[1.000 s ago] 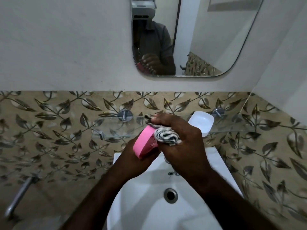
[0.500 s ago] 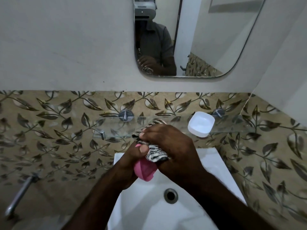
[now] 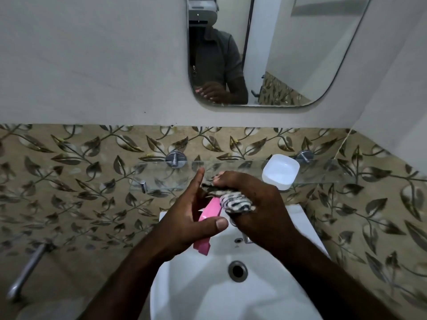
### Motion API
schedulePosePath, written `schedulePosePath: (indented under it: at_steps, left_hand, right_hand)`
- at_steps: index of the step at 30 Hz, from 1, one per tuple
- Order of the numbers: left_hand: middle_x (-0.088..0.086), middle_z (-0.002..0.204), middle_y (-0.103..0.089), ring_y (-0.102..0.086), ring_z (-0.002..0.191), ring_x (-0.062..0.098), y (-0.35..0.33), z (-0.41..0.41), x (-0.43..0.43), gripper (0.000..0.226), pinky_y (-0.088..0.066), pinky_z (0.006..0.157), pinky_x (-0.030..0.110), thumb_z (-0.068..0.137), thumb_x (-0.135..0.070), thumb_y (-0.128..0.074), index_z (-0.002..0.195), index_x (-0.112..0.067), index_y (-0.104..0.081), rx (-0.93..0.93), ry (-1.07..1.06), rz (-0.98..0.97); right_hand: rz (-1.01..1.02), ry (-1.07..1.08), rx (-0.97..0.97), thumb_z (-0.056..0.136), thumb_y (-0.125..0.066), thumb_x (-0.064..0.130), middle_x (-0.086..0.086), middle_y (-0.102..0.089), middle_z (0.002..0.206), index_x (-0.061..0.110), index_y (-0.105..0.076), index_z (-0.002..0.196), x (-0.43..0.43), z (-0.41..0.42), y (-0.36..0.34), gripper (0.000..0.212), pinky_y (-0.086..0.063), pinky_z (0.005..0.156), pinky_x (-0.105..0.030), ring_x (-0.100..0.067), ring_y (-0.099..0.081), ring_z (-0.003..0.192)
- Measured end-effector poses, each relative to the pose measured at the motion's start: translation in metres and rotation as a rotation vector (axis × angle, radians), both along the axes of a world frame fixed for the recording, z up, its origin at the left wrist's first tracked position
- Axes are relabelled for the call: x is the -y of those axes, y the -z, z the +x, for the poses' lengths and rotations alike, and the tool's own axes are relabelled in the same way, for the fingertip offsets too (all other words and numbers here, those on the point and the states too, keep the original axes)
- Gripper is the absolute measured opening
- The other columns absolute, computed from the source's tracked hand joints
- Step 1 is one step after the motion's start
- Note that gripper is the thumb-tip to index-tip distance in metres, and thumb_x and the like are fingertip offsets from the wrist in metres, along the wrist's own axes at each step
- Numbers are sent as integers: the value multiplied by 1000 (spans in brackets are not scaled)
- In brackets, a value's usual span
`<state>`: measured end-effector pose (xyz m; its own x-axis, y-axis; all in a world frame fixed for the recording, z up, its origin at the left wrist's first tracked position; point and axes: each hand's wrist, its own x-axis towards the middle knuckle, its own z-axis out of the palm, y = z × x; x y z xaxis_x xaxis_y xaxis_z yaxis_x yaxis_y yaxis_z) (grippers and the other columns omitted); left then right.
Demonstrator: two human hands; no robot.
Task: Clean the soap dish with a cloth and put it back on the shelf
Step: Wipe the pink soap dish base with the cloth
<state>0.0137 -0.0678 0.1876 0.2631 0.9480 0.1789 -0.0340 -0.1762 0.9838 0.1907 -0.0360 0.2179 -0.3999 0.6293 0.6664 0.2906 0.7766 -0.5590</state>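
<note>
Above the white ceramic basin (image 3: 208, 294), the left hand (image 3: 184, 225) loosely cups a pink plastic soap dish (image 3: 209, 212), thumb across it, fingers spread. The right hand (image 3: 261, 209) is clenched around a black-and-white striped cloth (image 3: 235, 202) pressed onto the dish.

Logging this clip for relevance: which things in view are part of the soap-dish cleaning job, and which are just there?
In use: pink soap dish, striped cloth, left hand, right hand, glass shelf.

Just there: white dish on the shelf, basin, mirror, wall rail.
</note>
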Motion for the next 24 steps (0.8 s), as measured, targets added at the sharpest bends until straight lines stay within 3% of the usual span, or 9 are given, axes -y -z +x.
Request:
schedulePosePath:
  at_steps: [4, 8, 11, 13, 16, 18, 20, 22, 24]
  left_hand:
    - [-35, 123, -60, -54, 120, -7, -6, 5, 1, 139, -45, 87, 9, 49, -64, -84, 153, -24, -1, 5, -12, 40]
    - [-28, 134, -54, -49, 129, -1, -1, 5, -2, 135, -43, 101, 17, 51, -61, -85, 154, -22, -6, 55, -46, 46]
    - [-15, 144, -50, -45, 136, 13, 3, 8, -2, 126, -40, 109, 31, 54, -64, -82, 153, -25, -14, 99, -47, 76]
    - [-3, 140, -57, -53, 129, 27, 4, 11, -2, 124, -45, 105, 42, 48, -58, -88, 150, -29, -24, 230, -50, 22]
    - [14, 134, -60, -59, 118, 38, 9, 17, -2, 117, -48, 100, 51, 40, -42, -94, 143, -22, -42, 617, -6, -136]
    - [19, 126, -63, -61, 111, 38, 15, 16, -3, 90, -48, 97, 52, 43, -39, -91, 125, -14, -62, 855, -12, -167]
    - [22, 119, -63, -56, 113, 43, 20, 16, -4, 63, -39, 102, 64, 52, -39, -82, 107, -12, -70, 999, -15, -140]
    - [23, 124, -60, -50, 118, 47, 26, 15, -7, 57, -30, 104, 70, 62, -37, -72, 112, -11, -68, 1050, 27, -145]
    - [24, 138, -50, -45, 123, 45, 28, 18, -8, 73, -30, 106, 63, 65, -34, -66, 134, -12, -54, 1017, 100, -170]
  right_hand:
    - [-131, 83, -81, 73, -69, 7, 19, -71, 103, 32, -64, 111, 1, 1, -4, 46, -51, 80, -15, 1, -68, 94]
    - [-38, -56, -62, 75, -72, 2, 7, -70, 112, 23, -63, 117, 15, -5, -2, 48, -56, 87, -29, -9, -68, 103]
    - [-203, 78, -187, 74, -74, 1, 8, -73, 102, 18, -67, 108, 8, -7, -3, 38, -57, 80, -28, -8, -70, 94]
    - [-360, 147, -273, 74, -72, -3, 8, -74, 100, 17, -68, 107, 2, -10, -5, 39, -57, 81, -29, -7, -70, 92]
    - [-471, 240, -301, 73, -73, -2, 7, -75, 93, 23, -69, 100, -5, -9, -5, 37, -60, 78, -44, -13, -72, 86]
    - [-523, 292, -343, 74, -76, -2, 5, -75, 85, 24, -70, 94, -8, -4, -6, 33, -61, 71, -48, -16, -72, 78]
    - [-556, 320, -392, 75, -75, -2, 2, -74, 80, 23, -69, 92, -7, 2, -9, 31, -62, 65, -47, -18, -72, 73]
    - [-546, 324, -359, 73, -76, -2, 4, -74, 81, 23, -68, 93, -4, 1, -12, 33, -61, 67, -36, -12, -70, 72]
    - [-534, 312, -209, 71, -77, 1, 9, -73, 83, 27, -67, 95, 1, -5, -11, 36, -59, 69, -27, -5, -69, 75]
